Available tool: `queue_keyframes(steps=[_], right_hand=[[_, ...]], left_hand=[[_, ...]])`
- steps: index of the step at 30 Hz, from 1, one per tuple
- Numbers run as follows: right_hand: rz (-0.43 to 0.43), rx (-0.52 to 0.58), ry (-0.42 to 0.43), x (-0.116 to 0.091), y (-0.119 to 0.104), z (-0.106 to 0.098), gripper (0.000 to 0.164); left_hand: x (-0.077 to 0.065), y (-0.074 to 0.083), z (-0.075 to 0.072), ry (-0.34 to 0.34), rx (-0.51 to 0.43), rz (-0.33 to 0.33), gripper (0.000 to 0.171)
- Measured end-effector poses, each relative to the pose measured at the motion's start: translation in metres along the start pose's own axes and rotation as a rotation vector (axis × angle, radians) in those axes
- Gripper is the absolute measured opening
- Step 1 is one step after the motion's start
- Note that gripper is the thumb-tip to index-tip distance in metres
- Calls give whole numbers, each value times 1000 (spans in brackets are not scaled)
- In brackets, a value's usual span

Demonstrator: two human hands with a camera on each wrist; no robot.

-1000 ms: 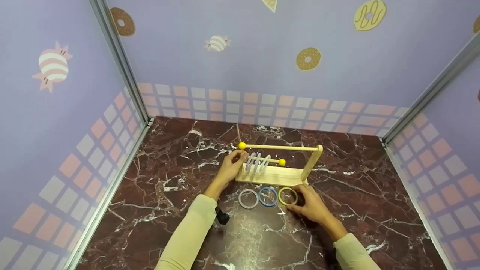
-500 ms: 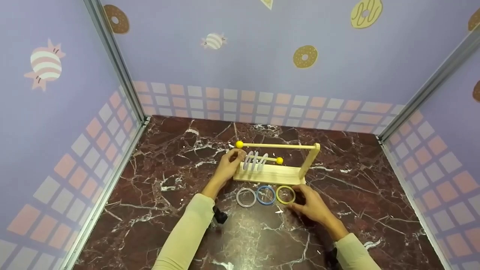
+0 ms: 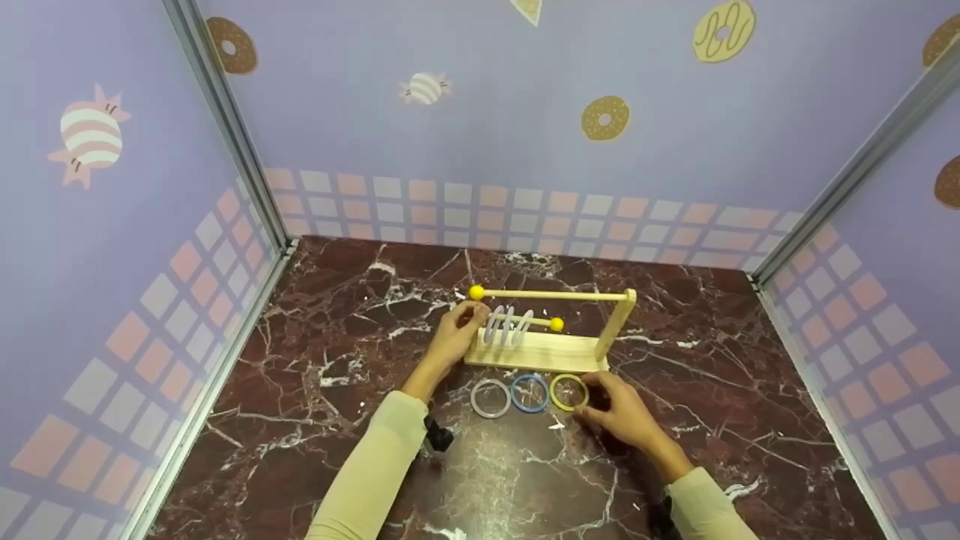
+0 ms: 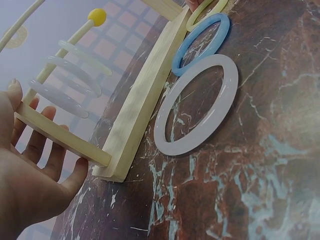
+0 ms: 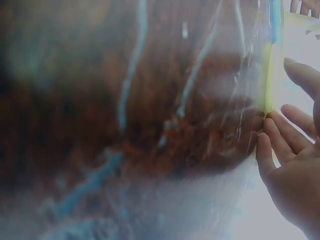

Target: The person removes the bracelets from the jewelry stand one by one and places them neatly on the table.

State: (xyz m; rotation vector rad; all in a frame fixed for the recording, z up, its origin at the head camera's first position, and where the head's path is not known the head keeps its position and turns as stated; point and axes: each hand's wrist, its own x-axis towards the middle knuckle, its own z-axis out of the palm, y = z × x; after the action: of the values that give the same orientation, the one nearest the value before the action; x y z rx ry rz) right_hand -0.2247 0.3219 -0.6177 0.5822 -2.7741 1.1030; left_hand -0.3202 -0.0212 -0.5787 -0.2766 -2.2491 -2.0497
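Note:
My left hand (image 3: 454, 334) grips the left upright of a wooden display stand (image 3: 547, 354). In the left wrist view the fingers (image 4: 55, 160) pass behind that upright (image 4: 65, 137), with the thumb near its top. Several pale bangles (image 4: 60, 97) hang on the stand's short lower rod, which ends in a yellow ball (image 3: 556, 324). A white bangle (image 3: 490, 417), a blue bangle (image 3: 530, 412) and a yellow bangle (image 3: 553, 392) lie in a row before the stand. My right hand (image 3: 621, 409) rests at the yellow bangle's right side, thumb and fingers apart and loosely extended.
The stand's long upper rod (image 3: 555, 295) carries another yellow ball (image 3: 477, 292) at its left end and joins a slanted right upright (image 3: 616, 326). Dark red marbled tabletop (image 3: 360, 465) surrounds everything. Patterned purple panels (image 3: 510, 135) enclose the back and sides.
The head view has shifted slightly. Both hands, the stand and the bangles keep nearly the same places relative to each other.

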Motion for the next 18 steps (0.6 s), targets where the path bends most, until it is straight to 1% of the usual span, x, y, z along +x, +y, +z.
queue_keyframes(steps=[6, 10, 13, 18], right_hand=[[-17, 15, 25, -2, 1, 3, 48], [0, 35, 13, -7, 0, 5, 47], [11, 44, 0, -9, 0, 6, 47], [7, 44, 26, -1, -2, 1, 46]], left_hand=[[-4, -4, 0, 13, -4, -7, 27], [-8, -8, 1, 14, -13, -8, 26], [-8, -8, 1, 11, -9, -10, 26], [-1, 0, 0, 15, 5, -6, 26]])
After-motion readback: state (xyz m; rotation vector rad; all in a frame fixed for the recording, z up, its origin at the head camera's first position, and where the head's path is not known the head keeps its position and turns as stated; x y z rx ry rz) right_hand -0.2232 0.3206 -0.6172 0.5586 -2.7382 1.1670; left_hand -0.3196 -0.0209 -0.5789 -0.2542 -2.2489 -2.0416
